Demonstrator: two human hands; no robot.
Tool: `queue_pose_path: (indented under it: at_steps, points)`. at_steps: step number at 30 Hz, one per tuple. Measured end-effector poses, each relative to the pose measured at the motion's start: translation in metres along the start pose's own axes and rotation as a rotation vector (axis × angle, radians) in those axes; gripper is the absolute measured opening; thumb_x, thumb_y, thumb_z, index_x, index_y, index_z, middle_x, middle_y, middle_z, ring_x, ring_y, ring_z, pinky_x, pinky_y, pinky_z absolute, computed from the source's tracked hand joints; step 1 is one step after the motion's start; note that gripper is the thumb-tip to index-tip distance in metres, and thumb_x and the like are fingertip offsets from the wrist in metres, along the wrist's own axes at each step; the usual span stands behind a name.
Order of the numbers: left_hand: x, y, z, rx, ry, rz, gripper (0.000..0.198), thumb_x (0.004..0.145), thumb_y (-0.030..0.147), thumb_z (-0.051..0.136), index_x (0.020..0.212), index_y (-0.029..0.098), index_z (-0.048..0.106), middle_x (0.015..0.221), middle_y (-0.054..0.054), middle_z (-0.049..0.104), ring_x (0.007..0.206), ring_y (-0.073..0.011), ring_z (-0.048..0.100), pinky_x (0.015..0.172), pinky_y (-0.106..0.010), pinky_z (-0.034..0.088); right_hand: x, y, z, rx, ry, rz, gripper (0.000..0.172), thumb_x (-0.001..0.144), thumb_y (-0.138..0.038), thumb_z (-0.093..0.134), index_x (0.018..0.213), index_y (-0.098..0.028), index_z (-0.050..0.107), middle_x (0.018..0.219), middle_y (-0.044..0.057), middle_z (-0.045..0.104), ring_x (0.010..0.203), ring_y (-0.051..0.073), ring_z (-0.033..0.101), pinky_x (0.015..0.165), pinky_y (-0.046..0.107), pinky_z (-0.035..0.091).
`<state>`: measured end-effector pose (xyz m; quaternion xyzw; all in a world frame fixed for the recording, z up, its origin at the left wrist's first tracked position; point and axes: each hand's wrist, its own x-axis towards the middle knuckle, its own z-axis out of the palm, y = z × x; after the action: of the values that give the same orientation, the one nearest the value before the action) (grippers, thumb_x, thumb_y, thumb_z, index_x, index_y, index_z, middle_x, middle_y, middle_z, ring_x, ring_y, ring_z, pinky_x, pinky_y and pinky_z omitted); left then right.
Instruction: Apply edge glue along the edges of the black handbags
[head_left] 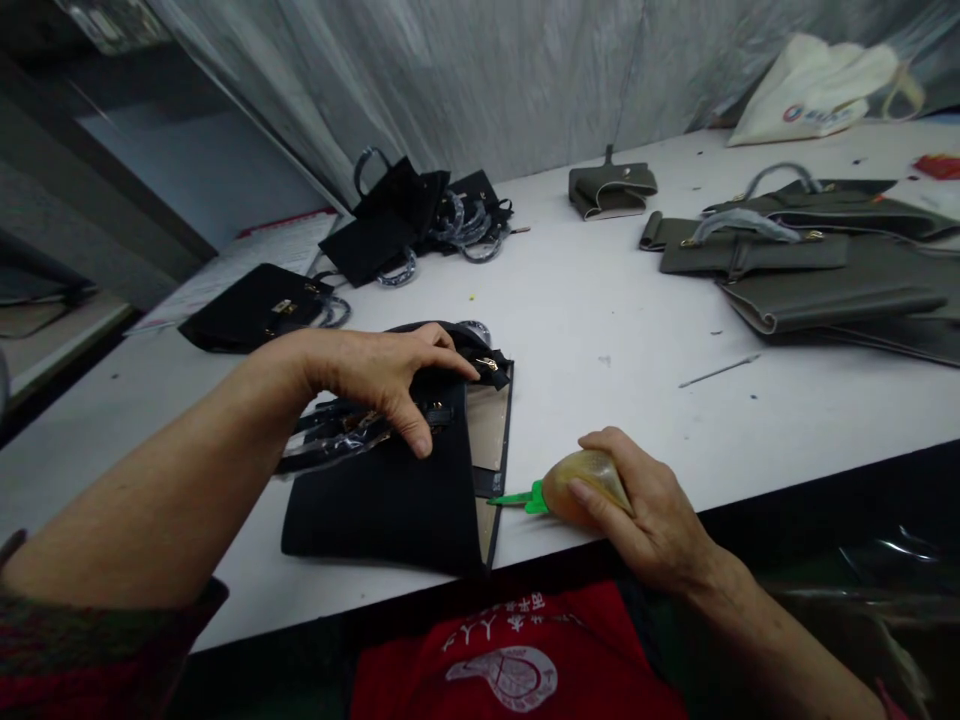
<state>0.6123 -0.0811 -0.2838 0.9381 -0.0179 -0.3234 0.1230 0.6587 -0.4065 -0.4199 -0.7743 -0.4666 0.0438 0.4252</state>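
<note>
A black handbag (pixel 390 500) lies flat near the front edge of the white table (pixel 600 330). My left hand (pixel 390 375) presses down on its upper part, fingers curled over the strap and gold clasp, holding the flap back. A tan inner edge (pixel 489 430) of the bag is exposed on its right side. My right hand (pixel 637 505) is closed around a soft amber glue bottle (pixel 581 482). Its green nozzle (pixel 517 497) points left and touches that exposed edge.
More black handbags (pixel 259 308) (pixel 409 215) lie at the back left. Several olive-grey bags and panels (pixel 817 270) are stacked at the right, one small olive piece (pixel 611 190) farther back. A thin rod (pixel 720 370) lies mid-table. A cream tote (pixel 817 90) leans against the plastic sheet.
</note>
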Motion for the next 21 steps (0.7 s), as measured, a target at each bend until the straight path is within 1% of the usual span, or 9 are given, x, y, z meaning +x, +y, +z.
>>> queue_pose_path:
  at_steps: [3,5,7,10,14,17,19,21]
  points:
    - [-0.001,0.004,0.005,0.025,-0.024,-0.053,0.105,0.049,0.065,0.089,0.143,0.052,0.045,0.137,-0.002,0.042,0.125,-0.0306,0.05,0.108,-0.041,0.045,-0.001,0.0,-0.001,0.005,-0.01,0.017,0.028,0.099,-0.043,0.051,0.113,-0.019,0.054,0.093,0.008,0.065,0.077,0.021,0.065,0.066,0.037,0.055]
    - [-0.001,0.009,0.007,0.076,-0.014,-0.109,0.101,0.05,0.06,0.089,0.14,0.052,0.046,0.133,-0.002,0.042,0.117,-0.0315,0.052,0.101,-0.044,0.048,-0.001,-0.001,-0.001,0.002,-0.001,0.009,0.03,0.099,-0.044,0.051,0.114,-0.018,0.053,0.093,0.008,0.065,0.077,0.022,0.066,0.065,0.038,0.055]
    - [-0.003,0.014,0.009,0.121,0.008,-0.137,0.084,0.055,0.054,0.086,0.132,0.046,0.053,0.131,-0.003,0.043,0.11,-0.0311,0.054,0.094,-0.045,0.049,-0.001,-0.002,-0.001,-0.006,0.015,-0.007,0.031,0.099,-0.044,0.05,0.114,-0.017,0.053,0.093,0.009,0.065,0.076,0.022,0.065,0.065,0.038,0.056]
    - [-0.011,0.018,0.01,0.119,0.06,-0.1,0.055,0.062,0.045,0.079,0.112,0.032,0.061,0.124,-0.004,0.048,0.103,-0.0276,0.055,0.086,-0.039,0.049,0.001,-0.005,-0.002,-0.019,0.037,-0.045,0.031,0.099,-0.043,0.049,0.113,-0.017,0.053,0.092,0.009,0.065,0.074,0.021,0.065,0.063,0.037,0.055]
    - [-0.029,0.016,0.009,0.098,0.189,-0.01,0.039,0.067,0.039,0.076,0.1,0.026,0.059,0.116,-0.003,0.054,0.099,-0.023,0.055,0.086,-0.034,0.048,0.006,-0.007,-0.001,-0.044,0.085,-0.096,0.031,0.098,-0.045,0.051,0.112,-0.017,0.054,0.093,0.009,0.065,0.075,0.021,0.064,0.065,0.037,0.056]
    - [-0.047,0.015,0.004,0.164,0.289,0.022,0.029,0.072,0.037,0.071,0.094,0.023,0.058,0.111,-0.002,0.057,0.097,-0.0186,0.054,0.084,-0.03,0.045,0.011,-0.006,-0.001,-0.035,0.12,-0.089,0.032,0.097,-0.046,0.054,0.113,-0.018,0.054,0.095,0.009,0.065,0.077,0.022,0.064,0.067,0.038,0.056]
    - [-0.06,0.018,-0.001,0.237,0.37,0.023,0.027,0.073,0.039,0.068,0.091,0.023,0.058,0.104,-0.001,0.056,0.093,-0.0158,0.053,0.08,-0.028,0.042,0.016,-0.005,-0.001,-0.025,0.137,-0.079,0.032,0.097,-0.046,0.055,0.113,-0.018,0.055,0.096,0.009,0.066,0.079,0.022,0.064,0.068,0.038,0.056]
    - [-0.075,0.025,-0.006,0.289,0.474,-0.007,0.031,0.073,0.048,0.064,0.09,0.023,0.057,0.1,0.001,0.055,0.09,-0.0143,0.051,0.08,-0.028,0.038,0.022,-0.005,-0.002,-0.027,0.144,-0.076,0.033,0.097,-0.046,0.056,0.114,-0.018,0.055,0.096,0.009,0.066,0.078,0.022,0.064,0.069,0.039,0.056]
